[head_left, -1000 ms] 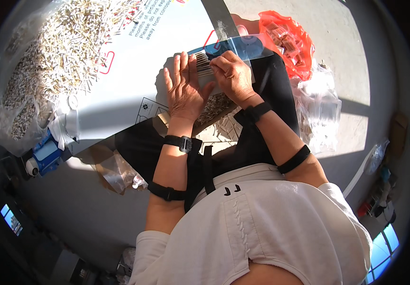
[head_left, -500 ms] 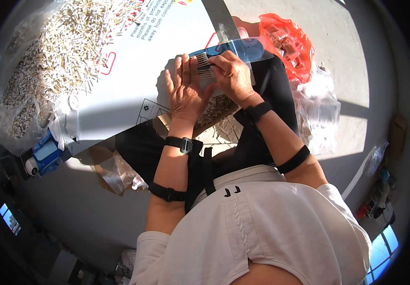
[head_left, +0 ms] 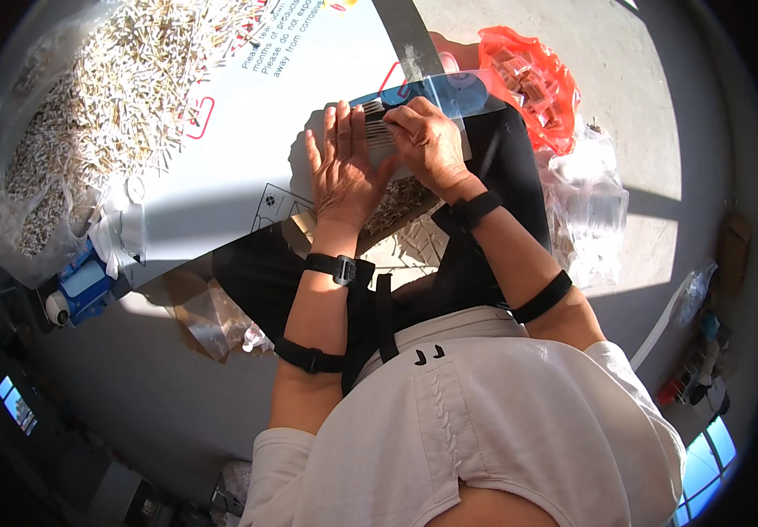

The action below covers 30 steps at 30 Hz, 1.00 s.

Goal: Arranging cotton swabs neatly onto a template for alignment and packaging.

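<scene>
Both hands work over the table edge on a row of thin sticks (head_left: 377, 125), which look like cotton swabs lying side by side. My left hand (head_left: 344, 171) is flat with its fingers stretched out, their tips against the row's left side. At the other side, my right hand (head_left: 431, 145) has bent fingers drawn together at the sticks' ends. Its fingertips hide whatever they pinch. Beneath the hands, an open box (head_left: 418, 211) holds more loose sticks. A clear bluish plastic sheet (head_left: 458, 92) lies just beyond the right hand.
A large clear bag (head_left: 1, 206) spills a heap of swab-like sticks (head_left: 124, 79) over the white printed board (head_left: 247, 114). On the right are a red bag (head_left: 563, 88) of small packets and clear plastic packaging (head_left: 585, 211). A blue-and-white object (head_left: 85, 285) stands at lower left.
Both hands keep nearly the same place. The sticks between them have shifted slightly, and the dark gap in the row looks different.
</scene>
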Available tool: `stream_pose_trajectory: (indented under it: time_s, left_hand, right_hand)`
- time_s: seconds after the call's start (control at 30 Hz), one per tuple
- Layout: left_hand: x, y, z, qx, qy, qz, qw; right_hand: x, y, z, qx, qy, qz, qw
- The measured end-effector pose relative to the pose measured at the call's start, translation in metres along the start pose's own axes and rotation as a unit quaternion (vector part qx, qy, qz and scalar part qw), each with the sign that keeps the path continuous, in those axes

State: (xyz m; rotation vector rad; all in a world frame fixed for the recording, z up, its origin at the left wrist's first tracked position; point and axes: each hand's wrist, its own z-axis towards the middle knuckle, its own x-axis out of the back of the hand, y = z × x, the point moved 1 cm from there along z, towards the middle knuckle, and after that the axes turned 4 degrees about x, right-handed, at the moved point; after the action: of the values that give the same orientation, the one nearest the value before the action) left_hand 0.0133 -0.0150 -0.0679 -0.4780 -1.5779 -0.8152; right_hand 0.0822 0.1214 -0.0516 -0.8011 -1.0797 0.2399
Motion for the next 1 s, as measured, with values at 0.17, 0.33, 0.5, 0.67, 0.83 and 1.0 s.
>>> stream_pose_trajectory:
  time_s: [0.17, 0.33, 0.5, 0.67, 0.83, 1.0]
  left_hand:
    - [-0.001, 0.000, -0.001, 0.003, 0.000, 0.000, 1.000]
    - [-0.002, 0.000, -0.002, 0.005, 0.006, -0.025, 1.000]
    - [0.000, 0.001, -0.003, 0.004, 0.003, -0.026, 1.000]
    - [0.000, 0.001, -0.002, 0.010, -0.007, -0.009, 1.000]
    - [0.001, 0.001, 0.000, 0.011, -0.006, -0.012, 1.000]
    - [0.002, 0.002, 0.000, 0.008, -0.006, -0.012, 1.000]
  right_hand:
    - [0.001, -0.001, 0.006, -0.003, 0.013, 0.012, 1.000]
    - [0.001, -0.003, 0.011, -0.012, -0.003, -0.004, 1.000]
    - [0.001, -0.002, 0.010, -0.005, -0.005, -0.010, 1.000]
    - [-0.001, -0.001, 0.010, 0.003, -0.010, -0.014, 1.000]
    - [0.000, -0.002, 0.011, 0.000, -0.008, -0.014, 1.000]
    - [0.000, 0.001, 0.010, 0.007, -0.002, -0.016, 1.000]
